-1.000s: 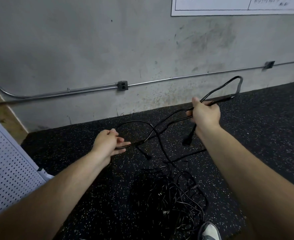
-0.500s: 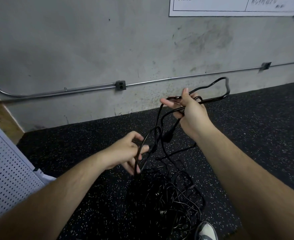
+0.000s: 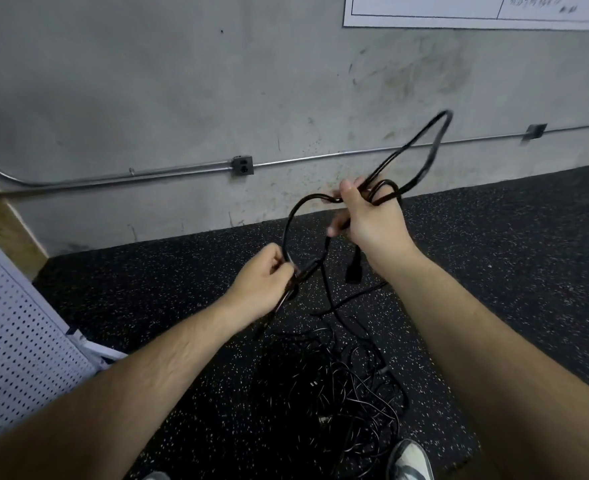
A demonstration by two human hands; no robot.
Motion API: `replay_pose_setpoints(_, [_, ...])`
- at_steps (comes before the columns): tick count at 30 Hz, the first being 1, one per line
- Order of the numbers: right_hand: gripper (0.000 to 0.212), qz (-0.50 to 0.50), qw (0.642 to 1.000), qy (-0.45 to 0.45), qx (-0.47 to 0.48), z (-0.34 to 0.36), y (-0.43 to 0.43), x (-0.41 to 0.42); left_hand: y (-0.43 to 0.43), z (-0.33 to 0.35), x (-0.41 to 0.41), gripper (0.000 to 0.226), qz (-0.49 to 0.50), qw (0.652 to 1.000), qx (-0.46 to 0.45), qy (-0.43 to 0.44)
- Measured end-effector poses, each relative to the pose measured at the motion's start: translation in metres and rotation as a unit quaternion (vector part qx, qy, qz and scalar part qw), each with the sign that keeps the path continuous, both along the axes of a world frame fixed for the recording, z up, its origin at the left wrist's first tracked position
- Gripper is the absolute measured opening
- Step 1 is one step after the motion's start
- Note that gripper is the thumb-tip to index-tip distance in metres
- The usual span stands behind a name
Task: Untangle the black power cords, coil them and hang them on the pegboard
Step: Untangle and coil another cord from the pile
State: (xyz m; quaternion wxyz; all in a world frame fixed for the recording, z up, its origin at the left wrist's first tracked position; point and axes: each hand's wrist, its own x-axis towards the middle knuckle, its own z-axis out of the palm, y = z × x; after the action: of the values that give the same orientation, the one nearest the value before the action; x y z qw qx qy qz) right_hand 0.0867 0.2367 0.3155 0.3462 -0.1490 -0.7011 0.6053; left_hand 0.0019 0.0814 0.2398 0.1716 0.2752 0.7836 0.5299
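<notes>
My right hand (image 3: 372, 216) grips looped turns of a black power cord (image 3: 435, 143) at chest height; one loop sticks up to the right, and a plug end (image 3: 353, 271) dangles below the wrist. My left hand (image 3: 265, 282) pinches the same cord lower down, where a strand arcs up toward the right hand. The cord trails down into a tangled pile of black cords (image 3: 341, 393) on the floor between my arms. A white pegboard (image 3: 12, 341) leans at the left edge.
Black speckled rubber floor (image 3: 511, 271) runs to a grey concrete wall with a metal conduit and an outlet box (image 3: 242, 165). A white sheet (image 3: 473, 10) hangs on the wall at top right. Shoe tips (image 3: 410, 460) show at the bottom.
My hands have come closer together. The left hand rose and closed on the cord, the right hand gathered another turn, and the upper loop swung up to the right.
</notes>
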Motion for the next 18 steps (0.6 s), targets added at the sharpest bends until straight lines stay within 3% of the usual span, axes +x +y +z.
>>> replay_pose_setpoints(4, [0.017,-0.063,0.984,-0.077,0.148,-0.009,0.012,-0.006,-0.005,0.009,-0.007,0.01,0.019,0.996,0.084,-0.016])
replay_pose_setpoints(6, [0.024,-0.049,0.975,-0.122,0.182,-0.011,0.011,-0.007,-0.007,0.014,-0.009,0.008,0.023,0.993,0.117,-0.023])
replay_pose_setpoints(8, [0.017,-0.023,0.955,-0.191,0.225,-0.012,0.007,-0.006,-0.009,0.02,-0.011,0.008,0.031,0.99,0.138,-0.026])
replay_pose_setpoints(9, [0.007,-0.001,0.952,-0.215,0.22,-0.011,0.002,-0.004,-0.009,0.022,-0.012,0.008,0.037,0.987,0.155,-0.032])
replay_pose_setpoints(12, [0.045,0.108,0.948,-0.271,0.13,-0.008,-0.016,0.003,-0.011,0.027,-0.015,0.007,0.056,0.971,0.221,-0.068])
replay_pose_setpoints(14, [0.055,0.175,0.926,-0.31,0.126,-0.01,-0.028,0.007,-0.009,0.03,-0.014,0.01,0.05,0.964,0.247,-0.083])
replay_pose_setpoints(18, [0.027,0.196,0.941,-0.259,0.096,-0.026,-0.041,-0.004,-0.003,0.029,-0.008,0.021,0.018,0.971,0.234,-0.047])
